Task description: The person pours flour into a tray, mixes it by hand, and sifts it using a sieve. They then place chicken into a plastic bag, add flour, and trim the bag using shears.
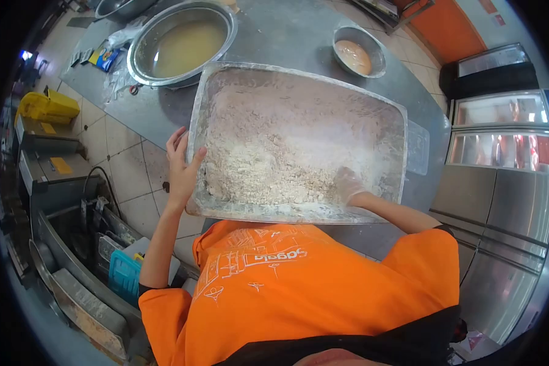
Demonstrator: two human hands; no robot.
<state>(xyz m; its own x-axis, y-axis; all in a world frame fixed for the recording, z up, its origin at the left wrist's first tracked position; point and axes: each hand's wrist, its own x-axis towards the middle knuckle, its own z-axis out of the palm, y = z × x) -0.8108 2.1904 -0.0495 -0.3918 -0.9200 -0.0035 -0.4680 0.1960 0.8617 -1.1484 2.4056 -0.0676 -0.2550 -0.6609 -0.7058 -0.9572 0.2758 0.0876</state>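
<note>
Tub: rim touched by part-open left hand. Flour: left of right hand, whose grip cannot be told; could be spilled by over-hard pushing.

Single head cam, worn by the person, sits above the near side of the tub, facing fwd & steeply down into it. Lens v. wide: pic bends twd edges, dark round border. Tub's close, approx mid-frame. Wearer's orange shirt, v. near cam, fills pic below tub; table shows beyond tub, floor tiles L of it, steel fridge R of it, farther off.
</note>
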